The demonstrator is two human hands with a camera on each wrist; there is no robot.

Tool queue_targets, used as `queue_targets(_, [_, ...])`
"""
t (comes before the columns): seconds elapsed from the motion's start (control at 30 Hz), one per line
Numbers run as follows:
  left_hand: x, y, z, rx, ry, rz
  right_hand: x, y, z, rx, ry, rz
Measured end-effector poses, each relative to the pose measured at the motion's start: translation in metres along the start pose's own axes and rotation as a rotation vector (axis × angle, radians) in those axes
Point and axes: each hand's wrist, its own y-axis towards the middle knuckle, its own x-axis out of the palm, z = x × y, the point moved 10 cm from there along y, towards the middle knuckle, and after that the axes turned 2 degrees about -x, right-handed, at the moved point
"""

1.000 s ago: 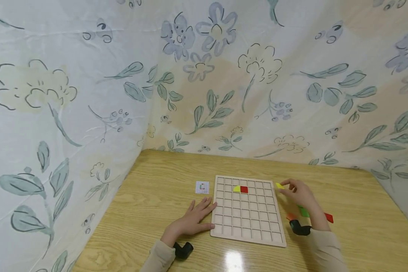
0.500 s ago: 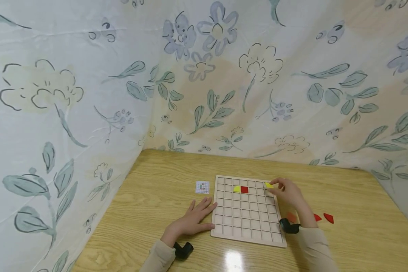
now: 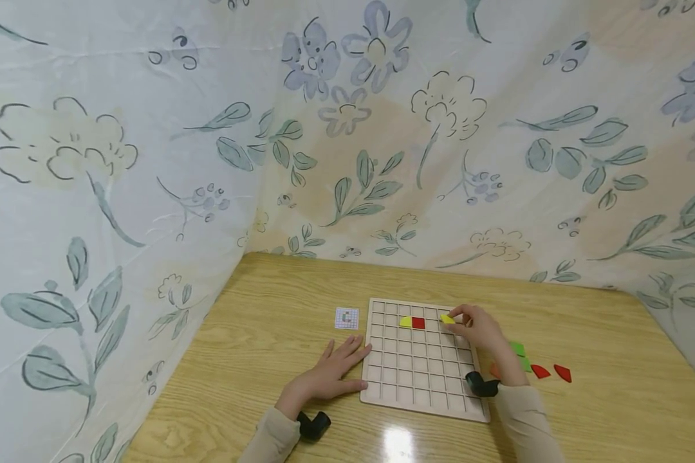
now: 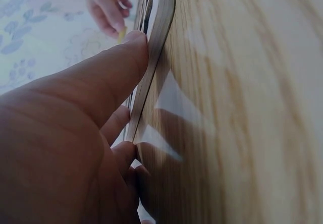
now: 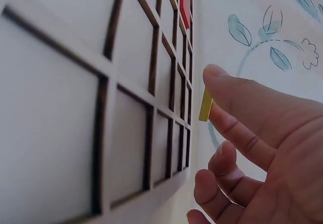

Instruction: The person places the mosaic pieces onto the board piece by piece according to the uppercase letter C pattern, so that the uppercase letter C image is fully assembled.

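Observation:
A wooden grid board [image 3: 417,360] lies on the table, with a yellow quarter-round tile [image 3: 406,322] and a red square tile [image 3: 419,323] side by side in its second row. My right hand [image 3: 478,326] pinches another yellow tile [image 5: 206,104] between thumb and forefinger above the board's upper right cells. In the right wrist view that tile is seen edge-on, apart from the board. My left hand [image 3: 329,374] lies with fingers spread at the board's left edge. Its thumb [image 4: 121,62] touches the rim in the left wrist view.
A small printed pattern card [image 3: 347,318] lies left of the board. Right of it lie green tiles [image 3: 518,349], two red tiles [image 3: 540,371] and an orange tile [image 3: 495,370], partly behind the right wrist. A floral cloth [image 3: 347,128] hangs behind the wooden table [image 3: 255,321].
My right hand has carried the yellow tile leftward, from beside the board's right edge to over its upper right cells. My left hand has stayed in place.

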Motion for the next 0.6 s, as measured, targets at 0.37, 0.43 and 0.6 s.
queue_targets(0.37, [-0.001,0.0,0.002,-0.006,-0.004,-0.005,0.018,0.01,0.01,0.049,-0.015,-0.044])
queue_targets(0.43, [-0.001,0.001,0.002,-0.006,-0.003,-0.005,0.02,0.011,0.011,0.053,-0.026,-0.052])
queue_targets(0.6, [0.0,0.001,0.002,-0.008,-0.006,-0.004,0.022,0.013,0.01,0.046,-0.048,-0.056])
